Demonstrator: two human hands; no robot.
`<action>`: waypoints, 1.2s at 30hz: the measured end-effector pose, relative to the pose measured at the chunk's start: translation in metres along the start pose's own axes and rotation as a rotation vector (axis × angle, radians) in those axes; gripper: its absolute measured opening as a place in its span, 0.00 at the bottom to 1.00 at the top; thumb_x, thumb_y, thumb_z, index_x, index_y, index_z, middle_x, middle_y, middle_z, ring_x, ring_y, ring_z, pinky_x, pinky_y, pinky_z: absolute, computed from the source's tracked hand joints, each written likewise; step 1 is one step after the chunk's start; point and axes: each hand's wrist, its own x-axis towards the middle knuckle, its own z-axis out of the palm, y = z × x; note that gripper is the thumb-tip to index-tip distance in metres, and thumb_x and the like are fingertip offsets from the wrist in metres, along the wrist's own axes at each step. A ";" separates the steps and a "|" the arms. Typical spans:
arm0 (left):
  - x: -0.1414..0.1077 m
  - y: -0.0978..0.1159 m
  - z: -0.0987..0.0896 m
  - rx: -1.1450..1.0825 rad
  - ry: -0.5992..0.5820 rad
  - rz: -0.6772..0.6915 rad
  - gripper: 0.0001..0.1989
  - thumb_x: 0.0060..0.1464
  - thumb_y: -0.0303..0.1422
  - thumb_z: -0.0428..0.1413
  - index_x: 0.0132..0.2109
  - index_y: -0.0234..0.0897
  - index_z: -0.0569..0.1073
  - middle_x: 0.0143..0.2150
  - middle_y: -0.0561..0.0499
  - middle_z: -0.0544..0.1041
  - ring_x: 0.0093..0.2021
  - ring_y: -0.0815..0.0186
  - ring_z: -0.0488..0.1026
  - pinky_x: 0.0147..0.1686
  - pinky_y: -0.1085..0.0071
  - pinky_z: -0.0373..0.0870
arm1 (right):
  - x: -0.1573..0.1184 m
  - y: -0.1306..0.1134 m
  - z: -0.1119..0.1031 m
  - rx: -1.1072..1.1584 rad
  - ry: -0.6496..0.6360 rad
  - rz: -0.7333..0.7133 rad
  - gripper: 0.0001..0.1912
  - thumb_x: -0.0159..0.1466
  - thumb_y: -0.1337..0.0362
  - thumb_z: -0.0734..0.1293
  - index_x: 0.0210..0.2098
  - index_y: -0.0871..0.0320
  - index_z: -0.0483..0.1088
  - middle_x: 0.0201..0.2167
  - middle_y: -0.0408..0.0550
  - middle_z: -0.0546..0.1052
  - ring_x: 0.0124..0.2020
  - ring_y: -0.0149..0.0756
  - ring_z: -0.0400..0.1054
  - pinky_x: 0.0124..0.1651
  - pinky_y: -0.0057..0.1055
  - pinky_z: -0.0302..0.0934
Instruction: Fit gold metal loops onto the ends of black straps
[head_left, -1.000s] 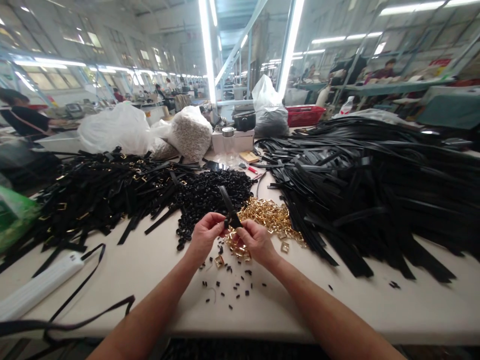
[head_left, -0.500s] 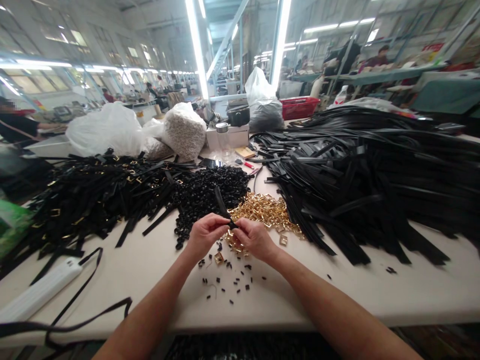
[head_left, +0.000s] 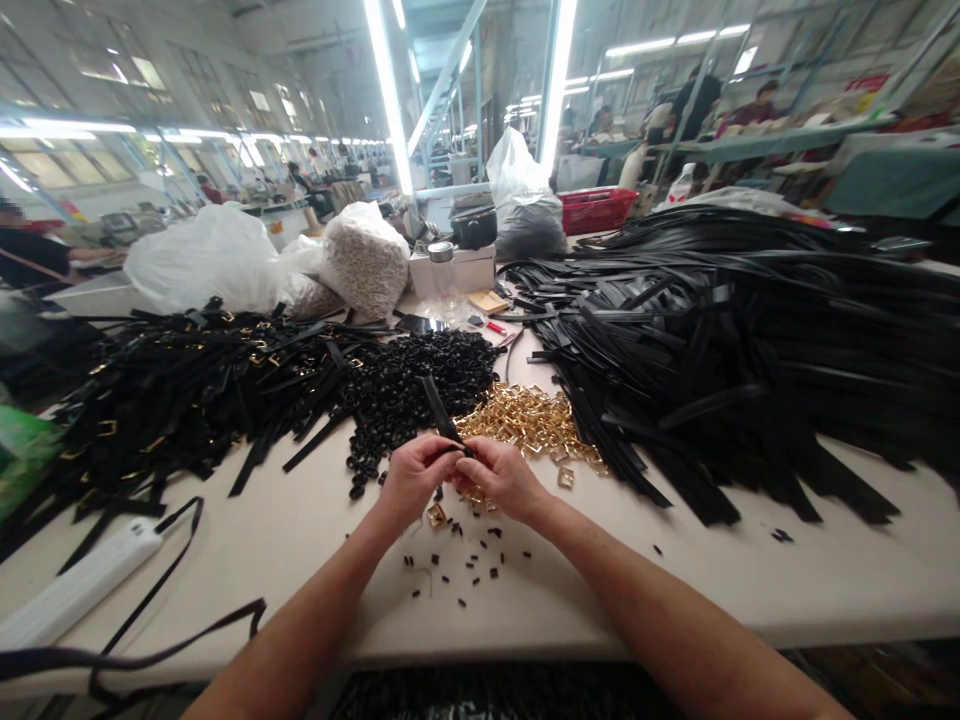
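Note:
Both of my hands meet at the middle of the table, pinching one black strap [head_left: 439,408]. The strap's free end points up and away, over the edge of a heap of small black loops [head_left: 420,375]. My left hand [head_left: 418,478] has its fingers closed on the strap's near end, and my right hand [head_left: 504,478] grips the same end from the right. What lies between the fingertips is too small to tell. Gold buckles [head_left: 525,418] are piled just behind my right hand. Small black bits [head_left: 472,567] and a single gold buckle [head_left: 436,514] lie below the hands.
Long black straps [head_left: 720,350] cover the right side. Straps with gold buckles [head_left: 187,390] are heaped left. A white power strip [head_left: 82,580] with a black cord lies front left. Filled plastic bags [head_left: 365,262], a jar [head_left: 444,270] and a red basket [head_left: 596,210] stand behind. People sit farther off.
The strap between my hands has tilted and shifted slightly left, and more of it shows near the fingertips. My fingers have changed their hold a little.

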 end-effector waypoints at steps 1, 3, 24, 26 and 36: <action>-0.001 0.002 0.000 -0.023 -0.015 -0.013 0.10 0.50 0.38 0.61 0.35 0.35 0.80 0.30 0.48 0.78 0.27 0.67 0.72 0.25 0.74 0.69 | 0.000 0.001 0.000 0.025 0.023 0.017 0.11 0.64 0.57 0.63 0.35 0.58 0.70 0.26 0.43 0.76 0.25 0.30 0.71 0.28 0.25 0.65; -0.002 0.005 0.001 -0.109 -0.042 -0.054 0.13 0.49 0.39 0.62 0.37 0.34 0.80 0.29 0.48 0.78 0.26 0.67 0.73 0.26 0.73 0.70 | 0.001 0.002 -0.001 0.069 0.076 0.041 0.13 0.63 0.54 0.63 0.34 0.59 0.70 0.25 0.44 0.76 0.24 0.30 0.71 0.27 0.26 0.66; 0.004 -0.001 0.007 -0.430 0.142 -0.186 0.15 0.39 0.34 0.69 0.37 0.33 0.81 0.33 0.48 0.81 0.32 0.68 0.74 0.35 0.73 0.70 | -0.001 -0.003 -0.006 -0.254 0.176 0.030 0.10 0.61 0.63 0.62 0.24 0.57 0.66 0.17 0.40 0.70 0.19 0.28 0.62 0.22 0.24 0.55; 0.005 -0.003 0.007 -0.391 0.149 -0.159 0.15 0.40 0.34 0.68 0.37 0.33 0.81 0.32 0.49 0.81 0.30 0.68 0.73 0.35 0.72 0.69 | -0.001 -0.001 -0.007 -0.269 0.161 0.011 0.10 0.62 0.61 0.62 0.26 0.57 0.68 0.18 0.40 0.70 0.19 0.29 0.62 0.23 0.25 0.55; 0.010 -0.002 0.008 -0.510 -0.002 -0.245 0.19 0.36 0.39 0.69 0.36 0.32 0.82 0.29 0.49 0.79 0.27 0.70 0.70 0.34 0.72 0.68 | -0.003 0.005 -0.009 -0.281 0.098 0.072 0.15 0.61 0.50 0.62 0.30 0.55 0.70 0.16 0.40 0.67 0.16 0.31 0.59 0.19 0.26 0.54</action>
